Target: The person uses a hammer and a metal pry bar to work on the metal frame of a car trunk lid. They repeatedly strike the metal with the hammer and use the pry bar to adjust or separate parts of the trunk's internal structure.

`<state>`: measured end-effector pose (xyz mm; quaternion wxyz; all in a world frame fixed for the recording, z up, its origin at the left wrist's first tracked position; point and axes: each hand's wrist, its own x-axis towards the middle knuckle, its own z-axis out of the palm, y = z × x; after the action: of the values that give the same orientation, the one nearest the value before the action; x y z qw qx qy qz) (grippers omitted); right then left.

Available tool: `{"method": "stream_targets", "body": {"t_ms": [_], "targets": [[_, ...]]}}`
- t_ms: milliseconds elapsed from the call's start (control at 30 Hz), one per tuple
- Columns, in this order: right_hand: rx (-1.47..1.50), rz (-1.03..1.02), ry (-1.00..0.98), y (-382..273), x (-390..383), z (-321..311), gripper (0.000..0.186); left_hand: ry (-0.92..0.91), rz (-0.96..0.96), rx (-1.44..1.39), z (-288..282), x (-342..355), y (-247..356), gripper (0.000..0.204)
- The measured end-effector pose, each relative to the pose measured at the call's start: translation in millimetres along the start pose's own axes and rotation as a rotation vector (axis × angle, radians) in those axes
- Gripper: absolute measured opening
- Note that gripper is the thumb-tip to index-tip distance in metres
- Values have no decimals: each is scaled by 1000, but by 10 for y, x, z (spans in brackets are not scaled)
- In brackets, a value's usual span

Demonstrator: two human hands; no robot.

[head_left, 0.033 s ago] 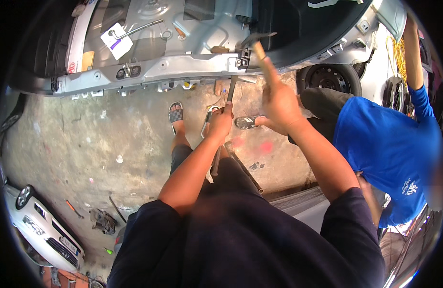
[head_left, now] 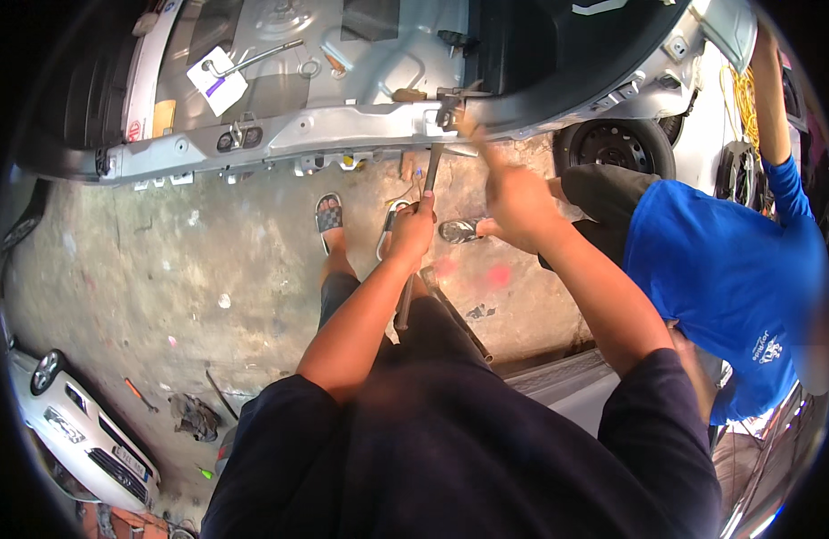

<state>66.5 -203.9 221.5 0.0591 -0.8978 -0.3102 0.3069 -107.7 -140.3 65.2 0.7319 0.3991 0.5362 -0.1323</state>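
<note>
My right hand (head_left: pixel 525 208) grips the wooden handle of a hammer (head_left: pixel 479 142), slightly blurred. The hammer's head is over the right part of the silver car body panel (head_left: pixel 343 128), near a bracket; whether it touches anything is unclear. My left hand (head_left: pixel 409 234) is closed around a long dark metal bar (head_left: pixel 435 167). The bar's upper end meets the lower edge of the panel, and its lower end hangs below my hand. Inside the car's open boot, a wrench (head_left: pixel 262 57) lies partly on a white sheet (head_left: pixel 219 88).
To my right a person in a blue shirt (head_left: pixel 720 269) crouches, close to my right forearm. A wheel (head_left: pixel 617 148) is beyond that person's knee. Another metal tube (head_left: pixel 459 319) stands by my leg. A white car (head_left: pixel 96 431) and an orange-handled tool (head_left: pixel 138 392) are at lower left.
The hammer head has come down and to the left, closer to the panel and the bar. My right hand has dipped slightly. My left hand and the bar stay about where they were.
</note>
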Motion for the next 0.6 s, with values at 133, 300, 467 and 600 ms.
{"method": "stream_targets", "body": {"t_ms": [133, 300, 467, 600], "targets": [[-59, -78, -40, 218, 94, -41, 74, -24, -64, -58, 14, 14, 5, 52], [-218, -53, -176, 180, 123, -18, 75, -61, -17, 37, 44, 58, 112, 52], [-51, -26, -10, 145, 84, -57, 83, -81, 6, 9, 61, 108, 158, 52], [-162, -25, -135, 289, 164, 53, 86, -64, 48, 72, 79, 121, 93, 52]]}}
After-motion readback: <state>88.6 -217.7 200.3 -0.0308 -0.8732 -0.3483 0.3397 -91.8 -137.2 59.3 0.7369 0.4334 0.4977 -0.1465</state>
